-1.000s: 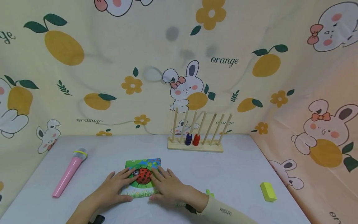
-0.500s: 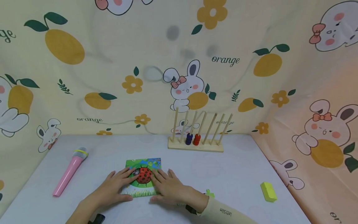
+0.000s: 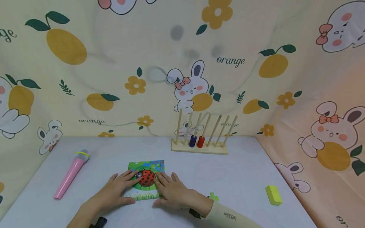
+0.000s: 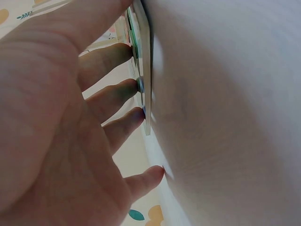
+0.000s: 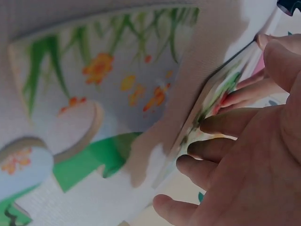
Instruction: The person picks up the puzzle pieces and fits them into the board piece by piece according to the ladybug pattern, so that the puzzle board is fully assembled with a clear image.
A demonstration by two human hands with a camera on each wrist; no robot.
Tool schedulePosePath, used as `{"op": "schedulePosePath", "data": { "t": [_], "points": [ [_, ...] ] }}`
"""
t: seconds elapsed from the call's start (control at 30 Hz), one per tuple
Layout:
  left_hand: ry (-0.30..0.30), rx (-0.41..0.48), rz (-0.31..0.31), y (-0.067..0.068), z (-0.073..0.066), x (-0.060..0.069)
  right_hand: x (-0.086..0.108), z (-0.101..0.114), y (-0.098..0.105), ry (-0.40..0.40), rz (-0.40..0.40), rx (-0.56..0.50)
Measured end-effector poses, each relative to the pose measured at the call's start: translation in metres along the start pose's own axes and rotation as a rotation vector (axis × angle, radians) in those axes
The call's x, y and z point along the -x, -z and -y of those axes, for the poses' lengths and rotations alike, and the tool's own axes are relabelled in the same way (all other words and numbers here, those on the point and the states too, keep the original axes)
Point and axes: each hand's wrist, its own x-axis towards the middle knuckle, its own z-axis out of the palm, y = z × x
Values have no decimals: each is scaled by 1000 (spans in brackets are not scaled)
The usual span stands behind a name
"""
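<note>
A square ladybug picture board (image 3: 145, 193) lies flat on the white table between two hands. My left hand (image 3: 115, 190), fingers spread, rests its fingertips on the board's left part; in the left wrist view three fingers of the left hand (image 4: 70, 141) touch the board's face near its edge (image 4: 146, 70) and the little finger touches the table. My right hand (image 3: 174, 191) lies with extended fingers over the board's right side. In the right wrist view, loose puzzle pieces with grass and flowers (image 5: 108, 70) lie close by the right hand (image 5: 249, 155).
A pink toy microphone (image 3: 69, 177) lies at the left. A wooden rack (image 3: 199, 148) with upright pegs, holding blue beads (image 3: 193, 141) and red beads (image 3: 201, 142), stands at the back. A yellow-green block (image 3: 273, 195) is at the right; a green piece (image 3: 214, 197) shows behind the right wrist.
</note>
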Motion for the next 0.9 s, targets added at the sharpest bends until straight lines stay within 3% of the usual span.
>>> {"op": "schedulePosePath", "data": {
  "t": [0.27,0.9],
  "points": [
    [4,2,7,2,-1,-1,2,1,4,37,-4,16],
    [51,64,45,4,3,3,1,1,1,40,20,54]
  ]
}}
